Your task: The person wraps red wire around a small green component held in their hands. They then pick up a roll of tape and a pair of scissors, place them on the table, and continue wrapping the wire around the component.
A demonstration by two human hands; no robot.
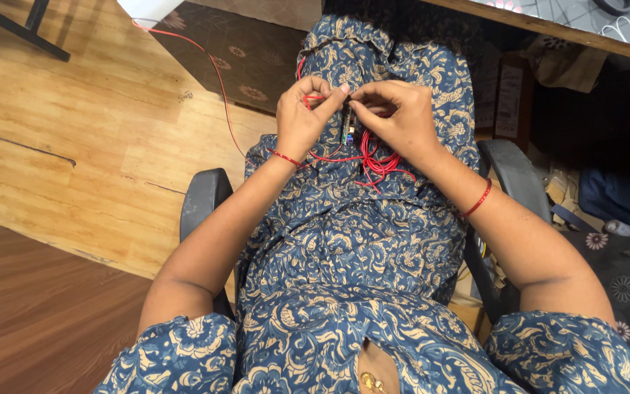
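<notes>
Lap work | left hand (302, 120) and right hand (395, 117) pinch red wire (373, 162) at a small dark part (346, 124), 12 o'clock on our lap | we judge: keep both grips close — feed slowly — slack coil untangled.

The lap (359, 219), covered by a blue dress with a cream floral print, carries everything here. A loose bundle of thin red wire (377, 162) lies on the cloth just below the right hand (395, 117), touching its heel. A single red strand (216, 80) runs off the lap left of the left hand (302, 120), out over the wooden floor (74, 124). Between the two hands sits a small dark part (346, 125), possibly a circuit board; it is mostly hidden.
</notes>
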